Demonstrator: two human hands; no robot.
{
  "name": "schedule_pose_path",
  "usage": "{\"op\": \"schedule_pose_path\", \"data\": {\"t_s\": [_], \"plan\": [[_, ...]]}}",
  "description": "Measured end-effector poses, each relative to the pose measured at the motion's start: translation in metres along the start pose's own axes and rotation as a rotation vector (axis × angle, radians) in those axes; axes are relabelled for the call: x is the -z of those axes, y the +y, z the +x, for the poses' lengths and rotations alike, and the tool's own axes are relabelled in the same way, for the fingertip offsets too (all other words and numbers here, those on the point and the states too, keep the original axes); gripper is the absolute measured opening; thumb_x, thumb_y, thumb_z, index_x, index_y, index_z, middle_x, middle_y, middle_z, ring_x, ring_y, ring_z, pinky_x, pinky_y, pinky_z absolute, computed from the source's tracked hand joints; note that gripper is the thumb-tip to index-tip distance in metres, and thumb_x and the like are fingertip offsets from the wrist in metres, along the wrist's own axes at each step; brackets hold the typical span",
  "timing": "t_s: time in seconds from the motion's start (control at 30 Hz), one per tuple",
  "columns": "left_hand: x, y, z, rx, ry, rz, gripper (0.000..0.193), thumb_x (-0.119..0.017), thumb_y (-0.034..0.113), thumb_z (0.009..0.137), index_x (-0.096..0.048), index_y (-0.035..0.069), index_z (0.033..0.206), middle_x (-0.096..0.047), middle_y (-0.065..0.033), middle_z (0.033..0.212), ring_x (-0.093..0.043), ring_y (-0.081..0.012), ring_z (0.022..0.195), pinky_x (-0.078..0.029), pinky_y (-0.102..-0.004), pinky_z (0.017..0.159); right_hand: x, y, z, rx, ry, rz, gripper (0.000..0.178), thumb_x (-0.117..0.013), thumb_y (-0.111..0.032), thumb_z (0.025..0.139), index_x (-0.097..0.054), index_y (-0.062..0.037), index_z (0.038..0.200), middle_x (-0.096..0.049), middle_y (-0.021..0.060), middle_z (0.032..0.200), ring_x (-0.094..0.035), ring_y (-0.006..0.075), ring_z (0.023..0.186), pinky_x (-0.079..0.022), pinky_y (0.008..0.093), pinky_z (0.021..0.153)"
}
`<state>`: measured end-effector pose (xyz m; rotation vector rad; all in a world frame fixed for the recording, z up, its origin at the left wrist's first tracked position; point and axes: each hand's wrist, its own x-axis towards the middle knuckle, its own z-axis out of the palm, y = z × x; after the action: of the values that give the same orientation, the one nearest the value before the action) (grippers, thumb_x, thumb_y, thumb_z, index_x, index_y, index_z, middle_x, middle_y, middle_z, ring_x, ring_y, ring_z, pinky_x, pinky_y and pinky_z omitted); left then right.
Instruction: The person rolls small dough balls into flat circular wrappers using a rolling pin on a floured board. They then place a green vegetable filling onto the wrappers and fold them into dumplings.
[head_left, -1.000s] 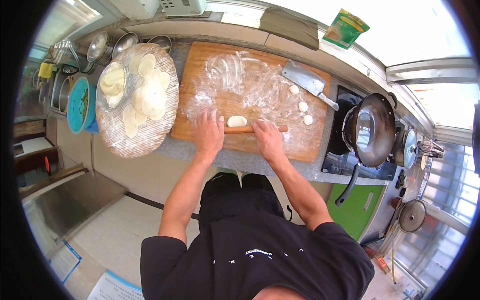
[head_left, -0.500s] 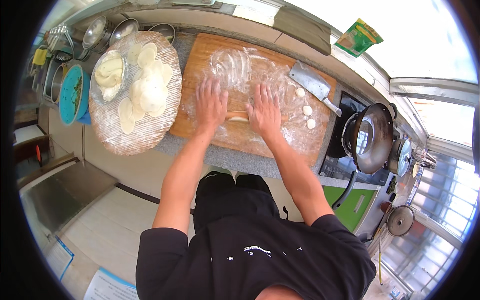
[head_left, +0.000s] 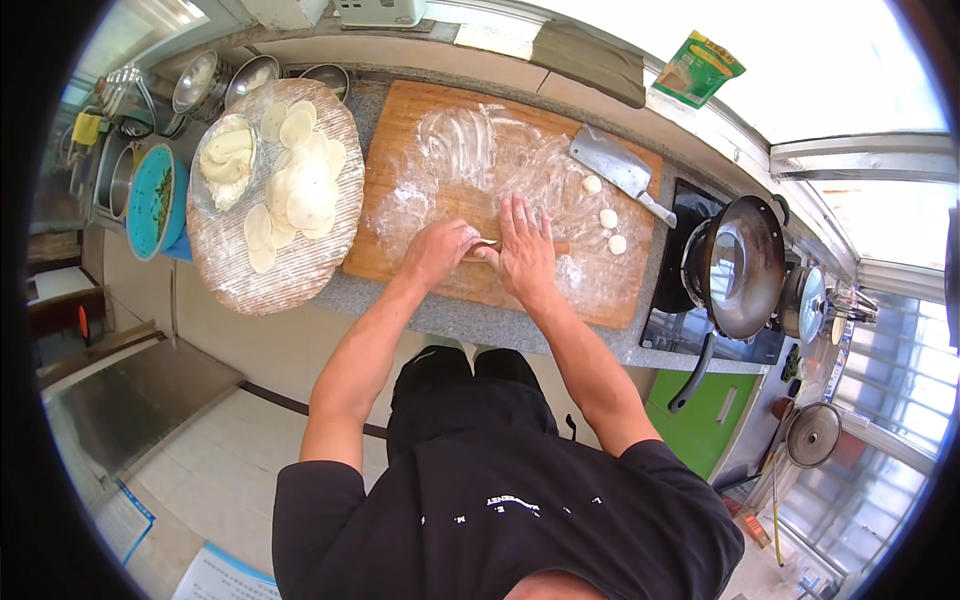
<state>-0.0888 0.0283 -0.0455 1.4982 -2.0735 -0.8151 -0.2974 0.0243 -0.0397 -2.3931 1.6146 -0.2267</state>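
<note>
My left hand (head_left: 437, 252) is closed, its fingertips pinching the edge of a small dough wrapper (head_left: 487, 242). My right hand (head_left: 526, 250) lies flat with its fingers stretched out, the palm pressing on a wooden rolling pin (head_left: 563, 247). Most of the pin is hidden under that hand, and one end sticks out to its right. Both hands work near the front of a floury wooden board (head_left: 400, 130). Three dough balls (head_left: 608, 218) sit on the board's right side, close to a cleaver (head_left: 612, 165) lying flat.
A round floured board (head_left: 225, 275) at left carries a pile of rolled wrappers (head_left: 300, 190) and a bowl of dough (head_left: 228, 160). Beyond it stands a turquoise basin (head_left: 145, 235) of greens. A wok (head_left: 745, 290) rests on the stove at right, its handle pointing toward me.
My left hand has come off the flat, spread pose and now pinches the wrapper's edge beside my right hand. The right hand stays flat on the rolling pin, slightly lower.
</note>
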Motion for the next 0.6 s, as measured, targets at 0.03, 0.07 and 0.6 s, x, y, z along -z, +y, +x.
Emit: {"op": "schedule_pose_path", "data": {"t_s": [0.03,0.07,0.6], "plan": [[-0.002,0.0,0.004,0.036,0.0,0.007,0.022,-0.068,0.027,0.102,-0.078,0.008,0.106,-0.073,-0.0139,0.099,-0.071,-0.038,0.092,-0.058,-0.0486,0.081,0.002,-0.002,-0.003,-0.001,0.005,0.0,0.104,-0.058,-0.069,0.095,-0.029,0.0001,0.167,-0.032,0.0234,0.173,-0.035,0.0416,0.158,-0.025,0.0589,0.128],[-0.003,-0.002,0.007,0.073,0.001,0.013,0.023,-0.067,0.027,0.103,-0.077,0.006,0.105,-0.073,-0.0163,0.097,-0.071,-0.04,0.09,-0.057,-0.0496,0.081,0.003,-0.003,-0.008,-0.003,0.01,-0.002,0.106,-0.058,-0.071,0.094,-0.03,0.0003,0.167,-0.032,0.0237,0.173,-0.035,0.0424,0.157,-0.025,0.0593,0.128],[0.007,-0.003,0.037,0.392,-0.168,-0.037,0.027,-0.072,0.03,0.099,-0.079,0.005,0.104,-0.078,-0.0193,0.096,-0.074,-0.0405,0.093,-0.057,-0.0497,0.083,-0.01,-0.002,-0.069,0.095,0.124,0.142,0.039,-0.067,-0.017,0.095,-0.065,-0.006,0.132,-0.064,0.0153,0.135,-0.058,0.0359,0.136,-0.041,0.0528,0.119]]}}
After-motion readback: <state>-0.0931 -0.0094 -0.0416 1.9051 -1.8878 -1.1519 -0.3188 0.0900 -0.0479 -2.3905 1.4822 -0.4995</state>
